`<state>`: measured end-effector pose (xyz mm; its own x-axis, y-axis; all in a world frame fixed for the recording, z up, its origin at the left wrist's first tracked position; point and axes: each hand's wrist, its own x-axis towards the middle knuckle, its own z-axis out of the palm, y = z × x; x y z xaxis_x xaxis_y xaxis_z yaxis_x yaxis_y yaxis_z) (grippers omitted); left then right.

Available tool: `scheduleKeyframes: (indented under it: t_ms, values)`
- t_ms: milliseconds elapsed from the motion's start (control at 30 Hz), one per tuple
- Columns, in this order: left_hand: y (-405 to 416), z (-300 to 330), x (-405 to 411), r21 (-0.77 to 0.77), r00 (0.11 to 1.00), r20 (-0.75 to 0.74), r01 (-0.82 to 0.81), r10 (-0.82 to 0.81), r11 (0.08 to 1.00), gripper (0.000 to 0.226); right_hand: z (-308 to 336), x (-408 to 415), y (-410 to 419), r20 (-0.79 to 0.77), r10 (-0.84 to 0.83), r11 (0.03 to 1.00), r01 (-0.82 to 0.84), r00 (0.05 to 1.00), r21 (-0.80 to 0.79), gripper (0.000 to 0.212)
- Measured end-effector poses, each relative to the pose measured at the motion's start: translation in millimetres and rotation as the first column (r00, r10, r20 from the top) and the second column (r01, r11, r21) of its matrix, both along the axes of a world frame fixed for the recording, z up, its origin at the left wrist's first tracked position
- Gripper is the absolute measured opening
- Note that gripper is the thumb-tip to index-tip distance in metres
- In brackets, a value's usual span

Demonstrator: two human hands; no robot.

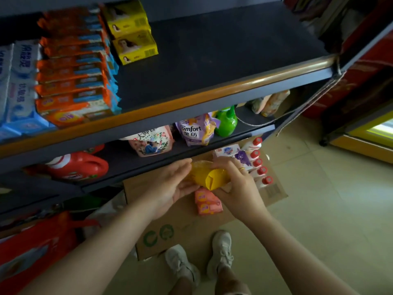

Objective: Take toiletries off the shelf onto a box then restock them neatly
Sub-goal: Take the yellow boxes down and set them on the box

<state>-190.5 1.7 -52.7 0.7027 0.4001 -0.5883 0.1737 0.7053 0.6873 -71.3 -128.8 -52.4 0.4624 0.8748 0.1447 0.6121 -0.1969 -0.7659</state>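
A yellow soap packet (207,176) is held between both hands above the cardboard box (180,218) on the floor. My left hand (173,184) presses its left side with fairly straight fingers. My right hand (236,182) curls over its right end and grips it. On the box lie pink soap bars (207,202), a white soap pack (228,151) and several white bottles with red caps (260,167). The top shelf (212,60) holds orange soap packs (72,67) and yellow soap boxes (133,30) at its left; its right part is bare.
Blue-and-white packs (19,86) stand at the shelf's far left. The lower shelf carries a red detergent jug (78,165), refill pouches (194,129) and a green spray bottle (226,120). My shoes (200,256) stand by the box on the tiled floor.
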Motion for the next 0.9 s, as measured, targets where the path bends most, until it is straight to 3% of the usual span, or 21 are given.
scheduleKeyframes:
  t_ms: [133, 267, 333, 433, 500, 633, 700, 733, 800, 833, 900]
  values:
    - [-10.9, -10.3, 13.7, -0.075, 0.998, -0.042, -0.049, 0.046, 0.996, 0.016, -3.1, 4.0, -19.9, -0.061, 0.007, 1.0, -0.006, 0.998, 0.018, 0.056]
    - [-19.1, -22.8, 21.3, -0.167, 0.996, 0.038, -0.071, 0.078, 0.983, 0.033, -11.7, 14.8, -39.2, -0.142, 0.081, 0.995, -0.088, 0.987, -0.044, 0.072]
    - [-28.2, -28.8, 26.6, -0.177, 0.997, 0.049, -0.045, 0.054, 0.983, 0.041, -19.8, 22.4, -50.8, 0.034, 0.132, 0.989, -0.129, 0.991, -0.078, 0.074]
    - [-45.1, -44.4, 36.6, -0.224, 0.999, -0.017, -0.05, 0.047, 0.973, 0.036, -34.2, 33.1, -65.4, 0.39, 0.197, 0.98, -0.175, 0.9, -0.09, 0.05]
    - [-56.7, -54.2, 44.4, -0.191, 0.993, -0.119, -0.027, 0.004, 0.981, 0.033, -44.2, 38.6, -73.9, 0.417, 0.175, 0.984, -0.152, 0.892, -0.088, 0.038]
    - [-80.7, -74.9, 56.9, -0.114, 0.964, -0.263, 0.001, -0.031, 0.993, 0.028, -68.6, 50.3, -92.6, 0.021, -0.02, 0.981, 0.023, 1.0, -0.192, 0.042]
    - [-91.7, -87.0, 60.9, -0.115, 0.959, -0.285, -0.037, 0.002, 0.993, 0.025, -87.4, 58.7, -101.1, -0.227, -0.211, 0.932, 0.127, 0.951, -0.338, 0.041]
    - [-95.7, -92.2, 63.1, -0.098, 0.952, -0.306, -0.039, 0.007, 0.994, 0.023, -96.7, 64.0, -103.9, -0.365, -0.309, 0.897, 0.141, 0.878, -0.419, 0.038]
    - [-101.8, -107.1, 66.2, -0.043, 0.932, -0.362, -0.027, 0.009, 0.999, 0.023, -117.5, 74.9, -108.0, -0.613, -0.483, 0.841, 0.137, 0.625, -0.523, 0.031]
    - [-103.6, -115.5, 67.3, 0.0, 0.921, -0.389, -0.014, 0.013, 1.0, 0.024, -128.9, 79.7, -109.2, -0.674, -0.541, 0.819, 0.133, 0.504, -0.559, 0.028]
    - [-107.5, -128.4, 70.1, 0.09, 0.904, -0.426, 0.019, 0.022, 0.996, 0.023, -152.8, 86.2, -110.7, -0.684, -0.61, 0.777, 0.131, 0.401, -0.616, 0.024]
